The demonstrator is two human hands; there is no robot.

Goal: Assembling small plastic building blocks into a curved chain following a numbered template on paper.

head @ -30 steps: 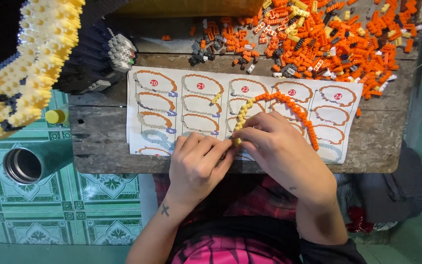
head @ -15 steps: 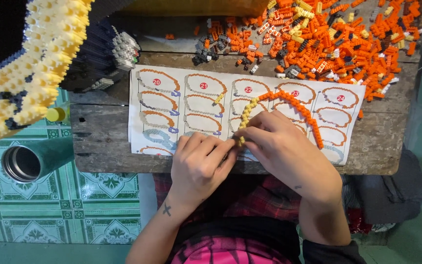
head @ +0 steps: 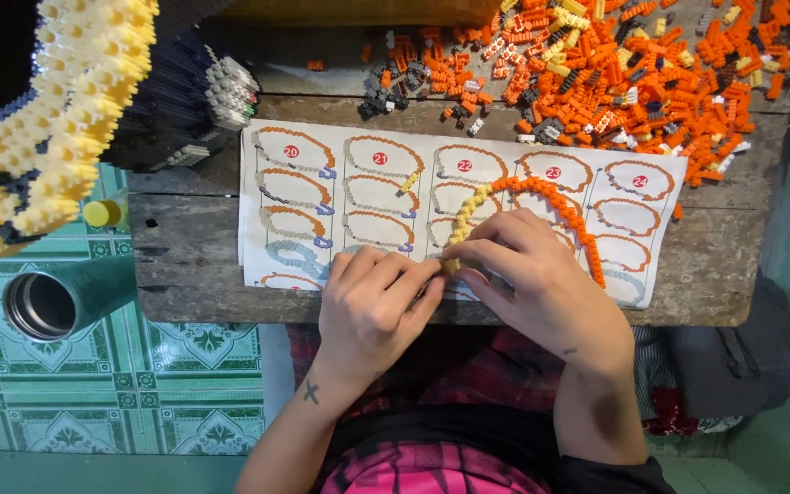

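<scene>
A curved strip of small building bricks (head: 523, 197), yellow at one end and orange along the arc, lies over a printed instruction sheet (head: 358, 183) on a worn wooden table (head: 185, 265). My right hand (head: 541, 284) pinches the yellow end of the strip. My left hand (head: 377, 306) meets it there, its fingertips pressed to the same yellow end. Both hands rest at the table's near edge.
A heap of loose orange, yellow, grey and black bricks (head: 614, 64) covers the table's far right. A large yellow and black brick model (head: 38, 119) looms at the left. An open metal flask (head: 48, 306) and a yellow cap (head: 102, 213) sit over the green tiled floor.
The hands have stayed on the yellow end of the strip, with only slight finger shifts. The view has moved a little.
</scene>
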